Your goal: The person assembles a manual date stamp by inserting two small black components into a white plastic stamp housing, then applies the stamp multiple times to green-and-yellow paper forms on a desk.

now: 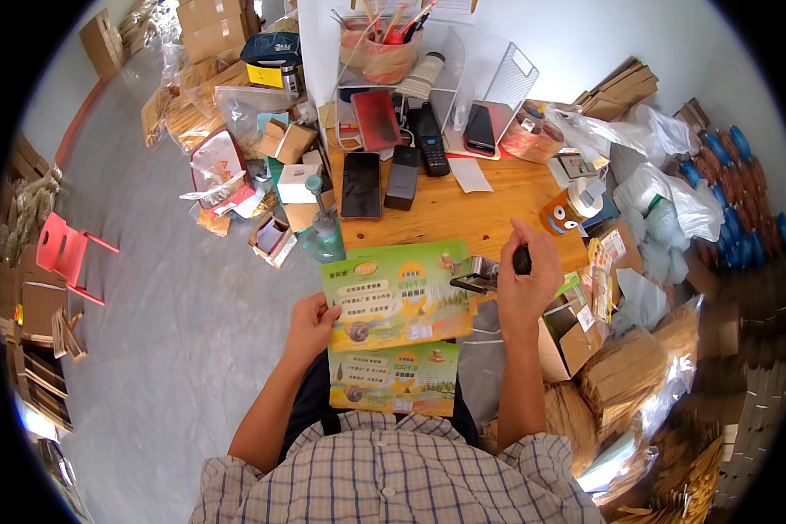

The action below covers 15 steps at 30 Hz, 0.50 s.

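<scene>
My left hand [312,325] grips the left edge of a green-and-yellow printed sheet or flat bag [393,304], thumb on top. Another of the same kind shows its top edge just behind it. Below, a matching printed piece [393,386] lies over my lap, partly covered by the upper one. My right hand [530,278] is closed around the black knob of a metal-framed tool [477,275], which looks like a hand stamp. The tool's frame is tilted at the right edge of the held sheet; whether it touches is unclear.
On the wooden table [432,213] lie a smartphone [361,186], a power bank [403,177], a handheld scanner [428,139] and a cup with cartoon eyes [566,209]. A green pump bottle [324,229] stands at its left edge. Cartons [566,340] and plastic bags crowd the right.
</scene>
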Each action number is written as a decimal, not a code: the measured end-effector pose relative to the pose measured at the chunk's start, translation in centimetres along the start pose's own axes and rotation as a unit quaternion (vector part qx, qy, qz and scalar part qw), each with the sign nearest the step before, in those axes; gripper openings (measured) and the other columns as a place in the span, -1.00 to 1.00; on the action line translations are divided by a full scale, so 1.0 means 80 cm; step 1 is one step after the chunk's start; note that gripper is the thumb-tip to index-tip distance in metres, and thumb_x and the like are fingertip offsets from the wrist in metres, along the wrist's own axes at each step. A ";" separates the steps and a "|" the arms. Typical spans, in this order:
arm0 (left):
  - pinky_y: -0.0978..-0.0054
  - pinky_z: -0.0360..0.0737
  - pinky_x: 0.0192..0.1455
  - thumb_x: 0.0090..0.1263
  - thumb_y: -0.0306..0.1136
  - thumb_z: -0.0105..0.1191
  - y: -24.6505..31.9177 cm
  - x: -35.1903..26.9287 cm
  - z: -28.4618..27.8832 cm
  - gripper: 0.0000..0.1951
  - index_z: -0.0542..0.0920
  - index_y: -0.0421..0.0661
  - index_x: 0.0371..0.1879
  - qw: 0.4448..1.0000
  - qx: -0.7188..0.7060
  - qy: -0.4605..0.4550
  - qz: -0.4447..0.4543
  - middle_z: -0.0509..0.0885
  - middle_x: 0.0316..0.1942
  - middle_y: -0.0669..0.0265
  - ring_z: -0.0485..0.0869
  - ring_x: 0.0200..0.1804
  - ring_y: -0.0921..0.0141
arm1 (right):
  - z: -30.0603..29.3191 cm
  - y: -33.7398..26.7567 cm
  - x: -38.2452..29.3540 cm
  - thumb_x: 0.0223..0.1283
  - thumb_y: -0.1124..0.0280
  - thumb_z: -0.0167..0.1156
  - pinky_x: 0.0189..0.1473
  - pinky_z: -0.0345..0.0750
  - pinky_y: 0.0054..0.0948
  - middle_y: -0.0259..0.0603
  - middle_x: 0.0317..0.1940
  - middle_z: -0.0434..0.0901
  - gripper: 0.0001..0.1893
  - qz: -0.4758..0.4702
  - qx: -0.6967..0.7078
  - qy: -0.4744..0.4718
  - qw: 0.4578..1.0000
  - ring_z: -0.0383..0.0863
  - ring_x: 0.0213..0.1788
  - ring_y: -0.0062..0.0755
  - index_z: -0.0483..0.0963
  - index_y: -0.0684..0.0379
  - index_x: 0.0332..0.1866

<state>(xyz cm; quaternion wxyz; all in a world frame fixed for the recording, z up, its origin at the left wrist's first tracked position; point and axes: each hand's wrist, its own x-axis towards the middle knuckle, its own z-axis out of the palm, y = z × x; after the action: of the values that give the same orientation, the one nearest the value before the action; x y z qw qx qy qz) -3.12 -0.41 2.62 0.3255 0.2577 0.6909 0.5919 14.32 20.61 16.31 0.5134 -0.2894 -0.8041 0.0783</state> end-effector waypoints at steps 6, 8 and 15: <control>0.48 0.39 -0.51 0.23 -0.47 0.09 -0.017 -0.055 -0.013 -0.90 0.55 -0.27 -0.42 0.981 0.180 -0.072 -0.022 0.57 -0.63 0.20 0.50 -0.58 0.48 | 0.001 0.015 0.002 -0.03 0.65 0.17 -0.38 0.33 -0.33 -0.14 -0.53 0.47 -0.77 0.008 -0.004 0.023 1.000 0.46 -0.48 -0.21 0.53 0.23 -0.20; 0.45 0.42 -0.50 0.18 -0.40 0.17 -0.014 -0.078 -0.014 -0.85 0.55 -0.24 -0.44 0.965 0.237 -0.100 -0.054 0.59 -0.62 0.18 0.53 -0.59 0.39 | 0.005 0.021 0.002 -0.01 0.65 0.17 -0.40 0.33 -0.38 -0.16 -0.54 0.47 -0.79 0.027 0.010 0.029 0.999 0.45 -0.50 -0.27 0.53 0.24 -0.21; 0.47 0.42 -0.53 0.06 -0.30 0.31 0.030 -0.081 -0.023 -0.76 0.59 -0.19 -0.45 0.925 0.378 -0.029 -0.011 0.61 -0.65 0.24 0.55 -0.61 0.39 | 0.024 0.054 -0.016 0.10 0.57 0.19 -0.42 0.29 -0.65 -0.46 -0.54 0.40 -0.88 0.304 0.240 0.045 0.921 0.33 -0.49 -0.71 0.55 0.25 -0.24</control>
<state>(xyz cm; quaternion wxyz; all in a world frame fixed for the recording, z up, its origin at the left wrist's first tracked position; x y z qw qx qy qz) -0.29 -6.02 6.10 0.2304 0.3711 0.8565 0.2748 14.73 23.77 12.61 0.5545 -0.3912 -0.6109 0.4078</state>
